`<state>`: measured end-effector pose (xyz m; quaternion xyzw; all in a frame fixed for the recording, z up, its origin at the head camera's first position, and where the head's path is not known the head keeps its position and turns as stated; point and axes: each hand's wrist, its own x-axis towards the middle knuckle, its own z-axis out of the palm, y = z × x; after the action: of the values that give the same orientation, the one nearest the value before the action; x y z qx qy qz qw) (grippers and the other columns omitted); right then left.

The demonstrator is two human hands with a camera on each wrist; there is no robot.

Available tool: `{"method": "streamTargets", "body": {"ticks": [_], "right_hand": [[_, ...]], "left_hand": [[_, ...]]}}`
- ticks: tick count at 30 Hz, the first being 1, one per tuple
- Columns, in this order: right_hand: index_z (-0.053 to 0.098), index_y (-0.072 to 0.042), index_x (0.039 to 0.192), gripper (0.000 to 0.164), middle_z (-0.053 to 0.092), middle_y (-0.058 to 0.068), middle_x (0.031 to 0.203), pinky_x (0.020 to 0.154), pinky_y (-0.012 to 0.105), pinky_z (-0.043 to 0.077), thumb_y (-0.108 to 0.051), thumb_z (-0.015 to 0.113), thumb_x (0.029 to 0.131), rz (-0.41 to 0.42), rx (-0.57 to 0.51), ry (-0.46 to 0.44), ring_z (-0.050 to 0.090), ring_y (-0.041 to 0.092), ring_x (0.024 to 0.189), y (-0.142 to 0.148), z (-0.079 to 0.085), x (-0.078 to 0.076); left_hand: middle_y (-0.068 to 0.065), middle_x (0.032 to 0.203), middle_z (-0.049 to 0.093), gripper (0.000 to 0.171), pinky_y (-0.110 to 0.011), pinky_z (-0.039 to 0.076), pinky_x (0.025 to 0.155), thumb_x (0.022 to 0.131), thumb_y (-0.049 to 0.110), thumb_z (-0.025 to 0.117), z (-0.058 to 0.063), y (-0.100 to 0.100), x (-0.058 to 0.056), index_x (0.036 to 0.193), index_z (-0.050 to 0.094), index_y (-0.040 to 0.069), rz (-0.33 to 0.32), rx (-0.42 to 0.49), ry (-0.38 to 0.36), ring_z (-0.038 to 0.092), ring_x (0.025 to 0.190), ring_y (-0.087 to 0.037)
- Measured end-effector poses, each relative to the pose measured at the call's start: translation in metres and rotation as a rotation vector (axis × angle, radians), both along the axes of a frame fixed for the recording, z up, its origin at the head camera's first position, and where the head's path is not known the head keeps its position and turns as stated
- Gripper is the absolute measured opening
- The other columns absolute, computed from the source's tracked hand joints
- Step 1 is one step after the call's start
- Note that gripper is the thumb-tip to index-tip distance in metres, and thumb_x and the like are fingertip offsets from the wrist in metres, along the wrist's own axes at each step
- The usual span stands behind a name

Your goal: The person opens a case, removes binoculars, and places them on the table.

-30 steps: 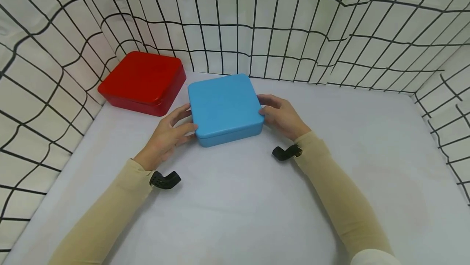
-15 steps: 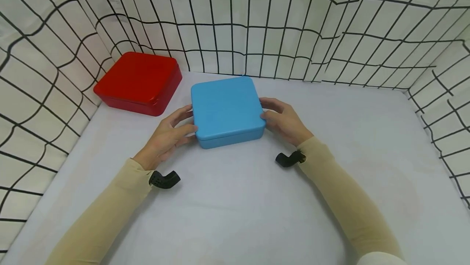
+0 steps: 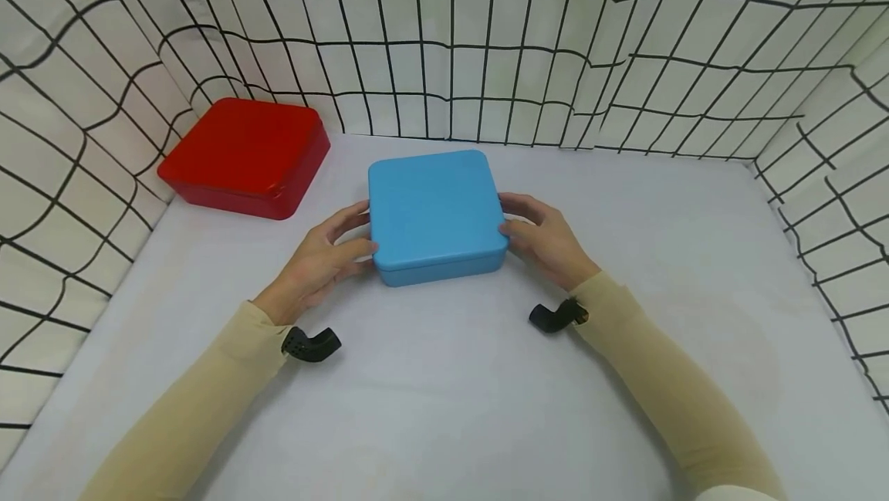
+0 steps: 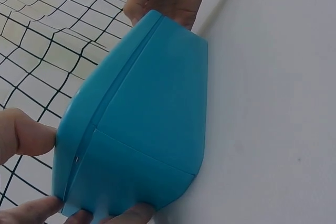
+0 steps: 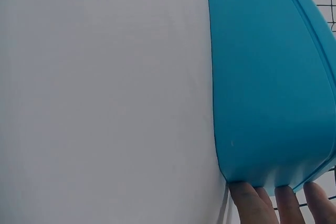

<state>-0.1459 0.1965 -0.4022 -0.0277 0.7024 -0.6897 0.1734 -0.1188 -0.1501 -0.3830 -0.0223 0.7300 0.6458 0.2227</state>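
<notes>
A light blue box (image 3: 437, 211) with a closed, rounded lid lies flat on the white surface in the middle of the head view. My left hand (image 3: 316, 262) grips its left side, thumb at the lid's edge and fingers along the side wall. On the opposite side my right hand (image 3: 545, 238) holds the box, its thumb near the front right corner. The seam between lid and blue box (image 4: 142, 93) shows in the left wrist view. In the right wrist view, several fingertips (image 5: 286, 198) touch the side wall.
A red box (image 3: 246, 154), also lidded, sits at the back left, apart from the blue one. Black wire mesh (image 3: 444, 45) fences the white table (image 3: 430, 385) at the back and both sides. Dark curved pieces (image 3: 311, 344) stick out from the wrists.
Both hands have slid the blue box to the right and slightly toward me, widening its gap from the red box. The whole head view has shifted a little.
</notes>
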Motion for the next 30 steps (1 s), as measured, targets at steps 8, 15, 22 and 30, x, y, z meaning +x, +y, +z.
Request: {"method": "streamTargets", "body": {"ticks": [8, 15, 22, 30], "right_hand": [[0.047, -0.017, 0.154, 0.059, 0.045, 0.003, 0.159, 0.117, 0.043, 0.048, -0.009, 0.06, 0.097, -0.008, 0.0, 0.003, 0.049, 0.026, 0.143, 0.01, -0.001, 0.011], [0.048, -0.019, 0.152, 0.058, 0.046, 0.003, 0.158, 0.105, 0.028, 0.055, -0.01, 0.06, 0.097, -0.034, 0.018, 0.0, 0.052, 0.026, 0.141, 0.02, 0.0, 0.022], [0.048, -0.019, 0.153, 0.058, 0.047, 0.002, 0.157, 0.101, 0.021, 0.054, -0.01, 0.06, 0.097, -0.053, 0.038, 0.006, 0.052, 0.025, 0.141, 0.033, 0.001, 0.036], [0.044, -0.017, 0.154, 0.058, 0.044, 0.004, 0.158, 0.101, 0.019, 0.054, -0.009, 0.058, 0.098, -0.057, 0.014, 0.002, 0.046, 0.027, 0.147, 0.05, -0.002, 0.048]], "left_hand": [[-0.005, 0.17, 0.026, 0.079, -0.055, 0.044, 0.118, 0.099, 0.019, 0.066, -0.001, 0.008, 0.001, 0.165, 0.025, 0.03, -0.014, -0.042, -0.011, 0.039, 0.151, -0.038], [-0.005, 0.171, 0.026, 0.078, -0.055, 0.043, 0.118, 0.099, 0.019, 0.065, -0.003, 0.018, 0.002, 0.165, 0.025, 0.029, -0.039, -0.041, -0.01, 0.04, 0.15, -0.038], [-0.006, 0.169, 0.028, 0.077, -0.058, 0.042, 0.119, 0.098, 0.019, 0.065, -0.004, 0.03, 0.005, 0.164, 0.027, 0.027, -0.074, -0.025, 0.019, 0.042, 0.149, -0.038], [-0.007, 0.168, 0.029, 0.076, -0.059, 0.043, 0.119, 0.097, 0.017, 0.064, -0.007, 0.044, 0.007, 0.164, 0.028, 0.024, -0.114, 0.008, 0.05, 0.044, 0.148, -0.038]]}}
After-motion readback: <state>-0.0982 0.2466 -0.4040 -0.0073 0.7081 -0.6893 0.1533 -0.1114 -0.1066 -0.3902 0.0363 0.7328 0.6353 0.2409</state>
